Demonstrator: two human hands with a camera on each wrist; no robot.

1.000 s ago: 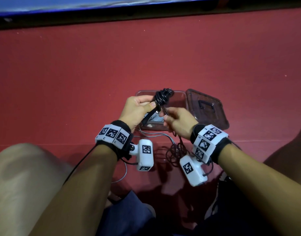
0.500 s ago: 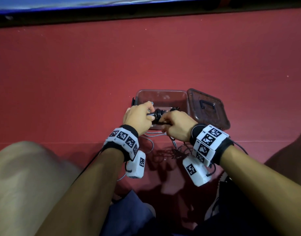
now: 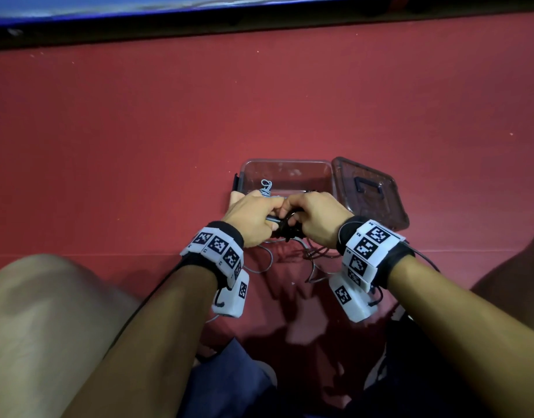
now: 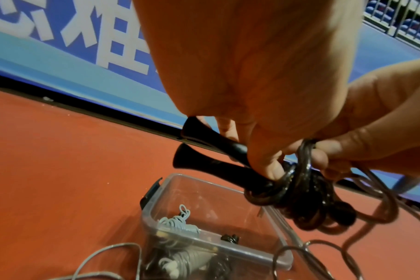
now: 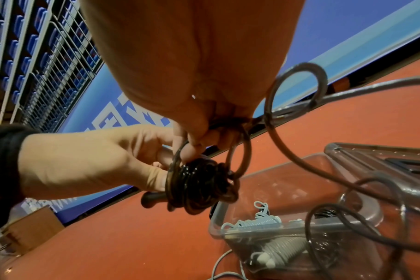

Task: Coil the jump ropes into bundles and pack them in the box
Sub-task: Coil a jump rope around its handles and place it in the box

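Note:
Both hands hold a black jump rope (image 3: 285, 229) just above the near edge of a clear plastic box (image 3: 287, 173). My left hand (image 3: 253, 217) grips its two black handles (image 4: 205, 151), which point left. A tight coil of black cord (image 5: 200, 182) is wound round the handles. My right hand (image 3: 315, 217) pinches a loop of that cord (image 4: 305, 157) beside the coil. Loose cord (image 5: 297, 91) trails down from the right hand to the floor. Inside the box lies a coiled grey jump rope (image 4: 180, 224).
The box's clear lid (image 3: 371, 191) with a dark handle lies flat against the box's right side. A loose grey cord (image 3: 267, 260) curls on the red floor below my hands. My bare knee (image 3: 48, 312) is at the lower left. A blue barrier (image 3: 169, 7) runs along the far edge.
Both hands came down with the black rope from above the box to its near edge. The bundle turned from upright to lying sideways, and the grey rope in the box came into view.

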